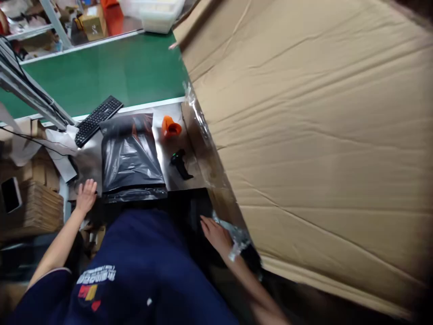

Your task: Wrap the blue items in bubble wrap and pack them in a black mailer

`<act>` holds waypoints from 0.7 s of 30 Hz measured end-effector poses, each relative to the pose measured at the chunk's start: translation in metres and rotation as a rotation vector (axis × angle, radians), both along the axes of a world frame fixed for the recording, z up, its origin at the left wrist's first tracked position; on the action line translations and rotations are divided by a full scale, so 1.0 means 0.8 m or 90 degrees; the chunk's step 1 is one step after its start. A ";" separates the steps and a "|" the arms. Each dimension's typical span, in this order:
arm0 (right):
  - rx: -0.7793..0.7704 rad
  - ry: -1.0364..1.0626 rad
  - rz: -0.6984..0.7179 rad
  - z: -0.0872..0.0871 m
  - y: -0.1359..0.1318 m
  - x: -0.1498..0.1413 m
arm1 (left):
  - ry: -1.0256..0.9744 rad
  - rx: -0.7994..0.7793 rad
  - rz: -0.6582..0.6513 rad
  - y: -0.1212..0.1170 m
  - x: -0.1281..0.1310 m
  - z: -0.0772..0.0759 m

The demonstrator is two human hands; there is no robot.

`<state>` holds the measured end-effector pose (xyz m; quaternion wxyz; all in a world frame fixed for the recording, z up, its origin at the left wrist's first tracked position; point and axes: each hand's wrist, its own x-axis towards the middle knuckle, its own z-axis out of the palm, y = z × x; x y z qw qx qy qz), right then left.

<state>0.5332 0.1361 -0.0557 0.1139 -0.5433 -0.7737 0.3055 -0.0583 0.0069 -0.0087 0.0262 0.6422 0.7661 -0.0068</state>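
My left hand [87, 195] lies at the table's front left edge with its fingers spread and nothing in it. To its right a black plastic mailing bag [131, 155] lies flat on the metal tabletop [88, 164]. My right hand [216, 234] hangs below the table edge, fingers loosely stretched, beside the large cardboard box [311, 135] and a strip of clear tape [237, 239]. I see nothing held in it. A black handheld scanner [181, 164] and an orange tape dispenser or holder [171, 127] stand right of the bag.
A black keyboard [99, 119] sits behind the bag, before a green conveyor belt [111, 65]. Stacked flat cartons [43, 205] and a phone [11, 194] are at the left. White paper labels [62, 164] hang near them. A white bin [158, 16] stands beyond the belt.
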 end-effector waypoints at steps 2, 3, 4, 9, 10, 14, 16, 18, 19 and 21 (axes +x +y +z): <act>0.047 -0.006 0.130 -0.010 0.035 -0.050 | -0.012 -0.037 -0.068 0.022 -0.005 -0.013; 0.080 -0.015 0.191 -0.014 0.054 -0.075 | -0.022 -0.052 -0.109 0.032 -0.005 -0.017; 0.113 -0.027 0.241 -0.017 0.075 -0.099 | -0.032 -0.064 -0.152 0.043 -0.004 -0.021; 0.185 -0.058 0.367 -0.030 0.173 -0.194 | -0.050 -0.086 -0.284 0.079 0.008 -0.027; 0.186 -0.050 0.399 -0.032 0.186 -0.206 | -0.047 -0.089 -0.291 0.083 0.009 -0.026; 0.152 0.015 0.556 -0.034 0.212 -0.232 | -0.045 -0.115 -0.322 0.087 -0.001 -0.024; 0.120 0.039 0.617 -0.033 0.216 -0.232 | -0.055 -0.139 -0.335 0.086 -0.012 -0.024; 0.084 0.041 0.651 -0.033 0.217 -0.227 | -0.080 -0.187 -0.359 0.087 -0.022 -0.023; 0.067 0.037 0.661 -0.034 0.218 -0.223 | -0.097 -0.219 -0.376 0.088 -0.026 -0.023; 0.043 0.042 0.665 -0.035 0.217 -0.217 | -0.135 -0.278 -0.398 0.090 -0.029 -0.022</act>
